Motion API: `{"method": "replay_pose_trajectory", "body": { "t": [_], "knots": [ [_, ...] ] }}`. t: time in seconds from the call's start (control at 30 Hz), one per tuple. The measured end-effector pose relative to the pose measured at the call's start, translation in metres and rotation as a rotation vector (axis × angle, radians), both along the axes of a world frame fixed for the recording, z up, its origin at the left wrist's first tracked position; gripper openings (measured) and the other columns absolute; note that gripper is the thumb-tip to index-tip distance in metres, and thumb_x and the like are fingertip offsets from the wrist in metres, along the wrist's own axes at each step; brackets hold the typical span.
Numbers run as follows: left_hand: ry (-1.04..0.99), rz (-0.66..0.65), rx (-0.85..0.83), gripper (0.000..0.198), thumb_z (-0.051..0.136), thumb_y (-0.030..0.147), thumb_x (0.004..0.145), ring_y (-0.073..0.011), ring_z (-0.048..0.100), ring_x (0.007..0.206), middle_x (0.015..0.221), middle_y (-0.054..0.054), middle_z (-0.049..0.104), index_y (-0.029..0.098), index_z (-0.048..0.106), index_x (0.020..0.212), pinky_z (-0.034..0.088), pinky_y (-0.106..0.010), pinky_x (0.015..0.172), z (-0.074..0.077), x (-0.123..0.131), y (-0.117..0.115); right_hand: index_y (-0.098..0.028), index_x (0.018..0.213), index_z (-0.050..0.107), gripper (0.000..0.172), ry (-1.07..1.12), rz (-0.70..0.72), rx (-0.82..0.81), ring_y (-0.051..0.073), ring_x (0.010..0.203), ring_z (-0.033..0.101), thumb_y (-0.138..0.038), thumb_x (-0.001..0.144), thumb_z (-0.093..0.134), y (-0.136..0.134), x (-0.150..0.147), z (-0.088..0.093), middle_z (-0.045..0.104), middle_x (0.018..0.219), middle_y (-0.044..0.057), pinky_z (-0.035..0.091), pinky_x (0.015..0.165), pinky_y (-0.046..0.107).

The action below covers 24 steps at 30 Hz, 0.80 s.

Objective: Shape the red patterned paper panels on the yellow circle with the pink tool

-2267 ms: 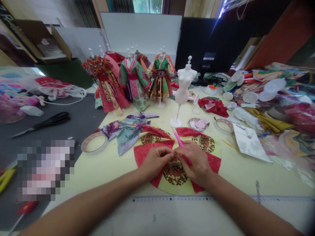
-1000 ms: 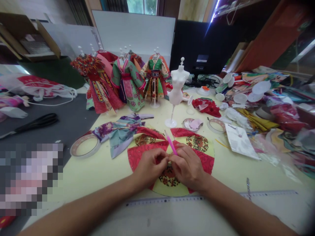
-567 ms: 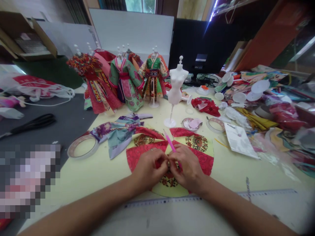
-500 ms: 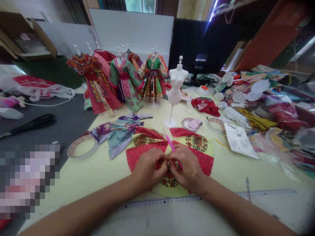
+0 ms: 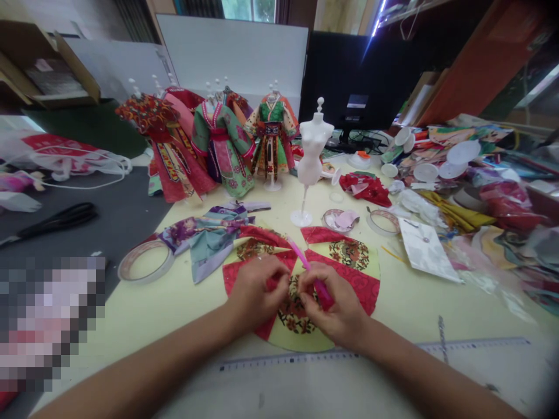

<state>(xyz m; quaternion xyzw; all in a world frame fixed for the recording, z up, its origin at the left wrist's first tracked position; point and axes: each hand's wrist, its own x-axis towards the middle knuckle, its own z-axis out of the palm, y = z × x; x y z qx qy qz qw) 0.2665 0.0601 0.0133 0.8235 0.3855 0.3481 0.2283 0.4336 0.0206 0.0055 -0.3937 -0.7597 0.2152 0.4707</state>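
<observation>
The right hand [image 5: 334, 302] grips a slim pink tool [image 5: 299, 254], its tip slanting up and away past the fingers. Thumb and forefinger of that hand curl close together. The left hand [image 5: 259, 288] is loosely curled, thumb near forefinger, a small gap from the right; whether it pinches anything cannot be told. Both hands are over a round panelled cloth [image 5: 364, 288], red and yellow with dark floral medallions, lying on the pale tabletop [image 5: 183, 331].

A ruler [image 5: 244, 364] lies on the near side of the cloth. Beyond its left side are a crumpled purple-and-blue garment [image 5: 209, 251] and a tape roll [image 5: 165, 272]. A bare white mannequin [image 5: 315, 148] stands upright just past the cloth, with small dressed figures [image 5: 225, 145] behind and to its left. Black-handled scissors [image 5: 65, 220] lie on the grey surface [image 5: 131, 192] at far left; a heap of fabric scraps [image 5: 469, 212] fills the right.
</observation>
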Motion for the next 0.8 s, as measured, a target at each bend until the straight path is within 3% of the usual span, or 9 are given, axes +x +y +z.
{"method": "replay_pose_trajectory", "body": {
  "t": [0.17,0.3,0.43,0.6,0.8],
  "knots": [
    [-0.253,0.103,-0.407,0.011,0.055,0.023,0.078,-0.0137,0.061,0.073,0.076,-0.001,0.068,0.018,0.064,0.076,0.046,-0.024,0.068,0.004,0.002,0.007,-0.020,0.091,0.048,0.016,0.082,-0.088,0.005,0.014,0.078,0.056,-0.011,0.079,0.053,0.003,0.003,0.000,0.057,0.082,0.002,0.048,0.071,0.030],
    [-0.442,0.082,-0.661,0.010,0.059,0.025,0.076,-0.0122,0.062,0.073,0.076,0.000,0.069,0.017,0.065,0.076,0.048,-0.023,0.070,0.004,0.004,0.008,-0.020,0.089,0.049,0.014,0.132,-0.180,-0.093,0.013,0.073,0.057,-0.014,0.079,0.056,0.008,0.006,-0.003,0.058,0.080,0.000,0.048,0.068,0.027],
    [-0.587,0.030,-0.852,0.011,0.063,0.025,0.074,-0.0118,0.064,0.075,0.078,-0.002,0.070,0.016,0.063,0.079,0.048,-0.024,0.072,0.002,0.006,0.005,-0.020,0.090,0.049,0.016,0.136,-0.184,-0.069,0.013,0.073,0.058,-0.014,0.079,0.057,0.009,0.006,-0.004,0.058,0.081,0.000,0.049,0.068,0.028],
    [-0.714,-0.016,-1.034,0.019,0.068,0.024,0.069,-0.0134,0.064,0.075,0.081,-0.004,0.070,0.015,0.060,0.084,0.049,-0.026,0.070,-0.003,0.008,0.002,-0.021,0.091,0.050,0.017,0.081,-0.190,-0.018,0.014,0.074,0.057,-0.013,0.078,0.057,0.009,0.006,-0.003,0.057,0.083,0.001,0.048,0.069,0.029],
    [-0.792,-0.033,-1.115,0.028,0.070,0.023,0.068,-0.0101,0.062,0.070,0.083,-0.004,0.068,0.017,0.060,0.093,0.047,-0.022,0.067,-0.008,0.008,0.001,-0.020,0.093,0.050,0.018,0.025,-0.159,0.062,0.016,0.079,0.057,-0.011,0.079,0.055,0.008,0.006,-0.004,0.058,0.084,0.002,0.048,0.075,0.034]
  ]
}}
